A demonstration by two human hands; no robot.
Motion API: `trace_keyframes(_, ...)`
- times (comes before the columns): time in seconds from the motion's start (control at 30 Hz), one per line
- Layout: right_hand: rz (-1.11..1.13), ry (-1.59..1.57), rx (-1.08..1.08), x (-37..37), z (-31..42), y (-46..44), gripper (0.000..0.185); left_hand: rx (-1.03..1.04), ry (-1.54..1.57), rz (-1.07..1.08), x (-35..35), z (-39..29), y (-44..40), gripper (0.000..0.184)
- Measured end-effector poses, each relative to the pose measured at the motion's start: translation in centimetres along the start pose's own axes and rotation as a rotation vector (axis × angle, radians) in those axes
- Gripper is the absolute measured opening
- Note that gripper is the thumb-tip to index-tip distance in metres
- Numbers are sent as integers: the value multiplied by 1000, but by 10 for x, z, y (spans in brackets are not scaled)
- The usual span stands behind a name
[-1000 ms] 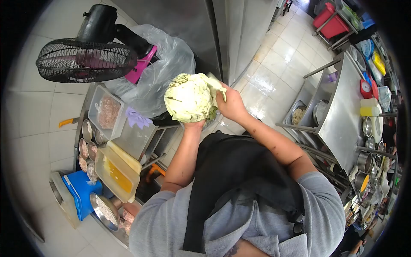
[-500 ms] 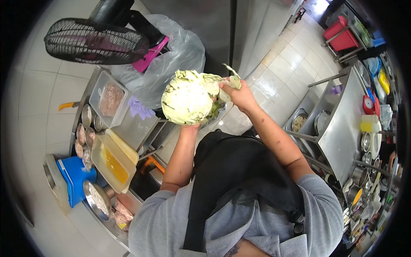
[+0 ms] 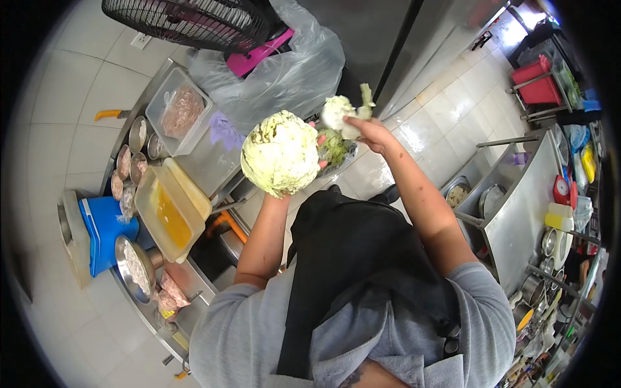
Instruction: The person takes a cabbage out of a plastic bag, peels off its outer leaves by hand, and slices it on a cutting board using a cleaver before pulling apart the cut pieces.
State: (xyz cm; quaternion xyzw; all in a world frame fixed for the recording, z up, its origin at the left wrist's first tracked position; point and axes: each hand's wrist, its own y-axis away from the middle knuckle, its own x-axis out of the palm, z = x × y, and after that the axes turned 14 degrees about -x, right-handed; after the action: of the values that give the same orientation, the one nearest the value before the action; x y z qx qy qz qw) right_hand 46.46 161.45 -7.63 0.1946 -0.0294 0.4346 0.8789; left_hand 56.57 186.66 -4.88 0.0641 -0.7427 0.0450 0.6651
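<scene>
A large pale green cabbage (image 3: 278,154) rests in my left hand (image 3: 321,140), whose fingertips curl around its right side while the palm is hidden beneath it. My right hand (image 3: 372,134) pinches a torn, crumpled cabbage leaf (image 3: 339,113) just right of the head, apart from it. Below and between the two hands, a container lined with clear plastic holds green leaf scraps (image 3: 334,147).
On the left, a steel counter bears a clear tub of minced meat (image 3: 182,113), a tub of yellow liquid (image 3: 169,213), several metal bowls and a blue box (image 3: 107,236). A black fan (image 3: 194,22) stands above. Steel shelving (image 3: 517,213) is at right.
The leaf has come away from the cabbage in my right hand and moved slightly up. My left hand has turned the cabbage a little. The camera view has shifted.
</scene>
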Motion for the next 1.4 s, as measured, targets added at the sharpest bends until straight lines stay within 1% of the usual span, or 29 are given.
trace_keyframes(0.03,35,256,220,7,8,4,60,-23,-18,-12,1,-2,3,77)
trace_keyframes(0.07,-6,474,278,12,3,0,74,-46,-38,-23,2,-4,4,77)
trace_keyframes(0.1,-2,475,275,12,-1,-1,74,-41,-40,-22,-1,-7,2,77)
trace_keyframes(0.17,84,561,-478,14,-2,23,71,-82,9,-38,-7,-6,4,78)
trace_keyframes(0.2,82,558,-469,23,20,46,71,-90,-164,-49,3,-3,3,77)
trace_keyframes(0.23,216,454,-525,37,55,74,65,-104,-158,-53,4,2,4,77)
trace_keyframes(0.27,339,353,-588,46,77,92,60,-68,-281,-174,5,8,-1,76)
trace_keyframes(0.3,311,358,-590,49,81,103,60,-36,-407,-289,5,12,-9,76)
trace_keyframes(0.33,253,591,-758,51,85,113,53,38,-716,-436,-16,14,-21,74)
trace_keyframes(0.37,189,830,-917,49,87,117,48,10,-723,-418,-13,19,-32,74)
trace_keyframes(0.4,109,874,-986,42,88,117,41,-59,-649,-361,-5,23,-42,73)
trace_keyframes(0.43,81,881,-989,33,93,120,41,-124,-576,-305,4,28,-52,72)
trace_keyframes(0.5,44,649,-688,18,107,129,35,-248,-423,-207,25,39,-67,71)
trace_keyframes(0.53,30,649,-687,12,112,131,35,-306,-342,-165,32,43,-71,70)
trace_keyframes(0.6,6,402,-541,1,118,133,26,-361,-283,-115,22,49,-80,66)
trace_keyframes(0.73,-28,227,-588,-10,118,130,20,-284,-308,-49,5,55,-103,69)
trace_keyframes(0.8,7,538,-875,-14,117,128,17,-241,-411,-88,16,55,-104,69)
trace_keyframes(0.83,15,532,-875,-14,113,125,17,-217,-458,-108,15,53,-102,68)
trace_keyframes(0.87,33,365,-878,-14,107,120,15,-195,-505,-128,13,51,-99,68)
trace_keyframes(0.93,41,34,-799,-9,98,111,13,-268,-304,-59,-2,44,-96,69)
trace_keyframes(0.97,54,34,-799,-6,95,108,13,-255,-305,-60,1,40,-95,69)
trace_keyframes(1.03,2,-328,-474,1,84,104,13,-274,-323,-77,5,37,-88,71)
trace_keyframes(1.1,-13,-470,-465,8,77,96,11,-264,-284,-115,-3,33,-79,72)
trace_keyframes(1.17,-125,-604,-463,10,78,88,11,-261,-249,-143,2,30,-76,73)
trace_keyframes(1.2,-223,-637,-570,7,68,73,10,-260,-113,-44,18,32,-73,74)
trace_keyframes(1.27,-236,-601,-566,-9,52,54,10,-285,119,96,24,30,-67,76)
trace_keyframes(1.33,-182,-555,-533,-30,17,30,10,-281,104,65,26,29,-60,77)
trace_keyframes(1.37,-228,-431,-412,-35,-10,18,15,-292,92,36,28,33,-61,77)
trace_keyframes(1.4,-107,288,-429,-50,-48,7,20,-305,-82,56,3,30,-62,79)
